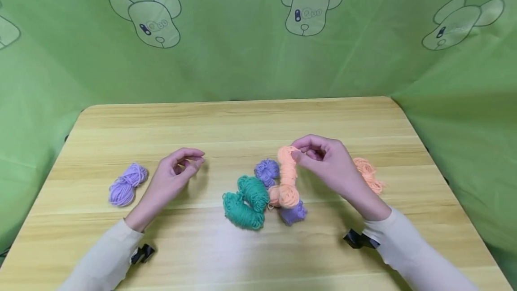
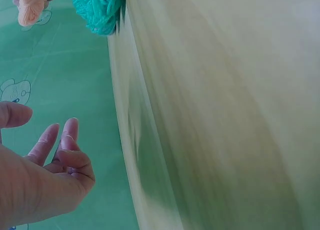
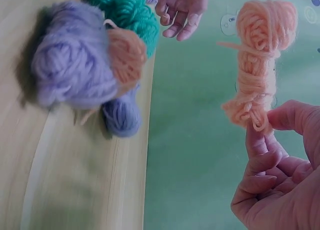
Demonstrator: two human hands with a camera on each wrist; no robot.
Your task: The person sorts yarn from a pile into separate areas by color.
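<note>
Largest element: green fabric backdrop (image 1: 234, 71), printed with mouse-head outlines (image 1: 317, 1). Next: wood-grain tabletop (image 1: 202, 255), bearing all yarn except the raised skein.

Right hand (image 1: 331, 163): right of centre above the tabletop, thumb and fingers pinching the far end of the held peach skein (image 1: 288, 172). In the right wrist view, skein bound round its middle, raised and well apart from the grouped yarn. Left hand (image 1: 173, 174): between the grouped yarn and the lavender skein (image 1: 128, 185), fingers loosely bent, holding nothing.

Progress, judged from layout: partway. Grouped near centre: green yarn (image 1: 242, 213) in two lobes, one skein or two not determinable; rear purple skein (image 1: 266, 172); front purple skein (image 1: 293, 213); small peach skein (image 1: 273, 196), between the purple pair. Outstanding: held peach skein, not yet set down; lavender skein at left and outlying peach skein (image 1: 368, 175) at right, both lying well apart from the group.

Smallest detail: faint lettering (image 1: 156, 25) on the mouse-head outlines, seemingly a Q followed by rounded characters; full reading uncertain. Beside the lettering: dark oblong mark (image 1: 297, 15). No brand, label or writing discernible on any skein.
</note>
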